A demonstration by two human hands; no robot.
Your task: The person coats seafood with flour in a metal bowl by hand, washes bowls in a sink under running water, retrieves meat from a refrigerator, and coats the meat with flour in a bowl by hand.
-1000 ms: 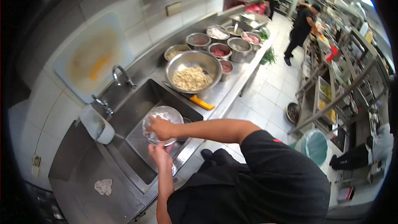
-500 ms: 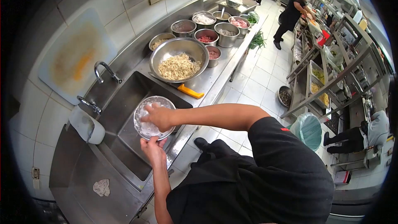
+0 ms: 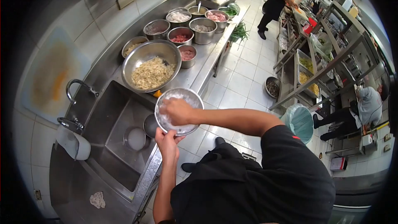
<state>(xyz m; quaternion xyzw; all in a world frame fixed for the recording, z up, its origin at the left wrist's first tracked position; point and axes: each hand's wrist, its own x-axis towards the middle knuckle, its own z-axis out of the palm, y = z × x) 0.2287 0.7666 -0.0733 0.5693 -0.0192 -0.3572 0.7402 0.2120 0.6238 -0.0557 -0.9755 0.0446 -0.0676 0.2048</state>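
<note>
My left hand grips the near rim of a metal bowl from below, over the sink's right edge. White, wet-looking contents lie in it; their kind is unclear. My right hand is inside the bowl, fingers curled down into the white contents and mostly hidden. Beyond the bowl, a yellow handle shows in part. A large steel bowl of pale shredded food stands on the counter behind. In the sink sits a small container of cloudy liquid.
Several steel pots with raw meat and other food crowd the far counter. Two taps reach over the sink, beside a white plastic jug. A crumpled cloth lies at the near left. Other people work at the right, near shelves and a lined bin.
Both my hands and the metal bowl have moved right and come up from the sink. The container of cloudy liquid now shows in the sink. The whole view has shifted.
</note>
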